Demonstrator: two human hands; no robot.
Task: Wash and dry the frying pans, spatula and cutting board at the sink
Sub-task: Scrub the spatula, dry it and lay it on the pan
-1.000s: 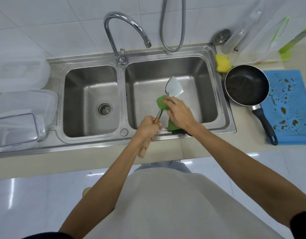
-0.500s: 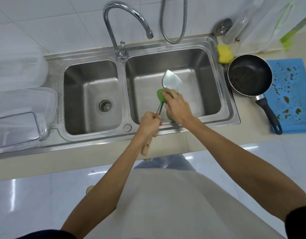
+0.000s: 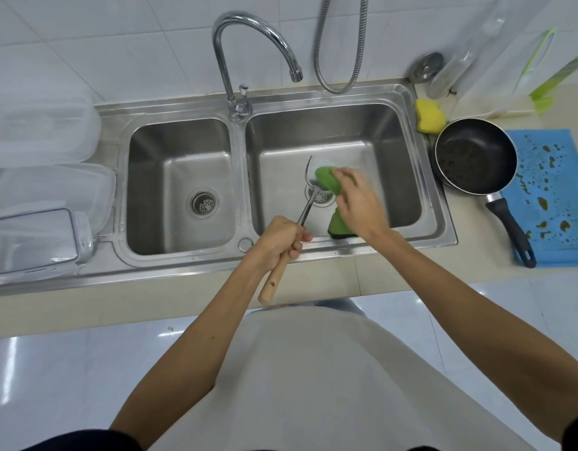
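Clear tubs [image 3: 37,190] stand at the far left, touching the sink [image 3: 183,265]. The left basin holds nothing but its drain, and the tap [image 3: 248,43] rises behind the divider, with a hose [image 3: 339,60] hanging just to its right. The left hand [image 3: 277,242] is clenched round the wooden handle of the spatula [image 3: 305,211], whose metal shaft slants up over the right basin. The blade is blurred. The right hand [image 3: 359,203] grasps a green sponge [image 3: 328,182] with curled fingers and presses it against the blade. Another green piece lies on the front rim under that wrist. A yellow sponge [image 3: 429,115] sits at the sink's back right corner. Beside it the pan [image 3: 474,156] rests on the counter, its handle lying across a spotted blue mat [image 3: 554,190].
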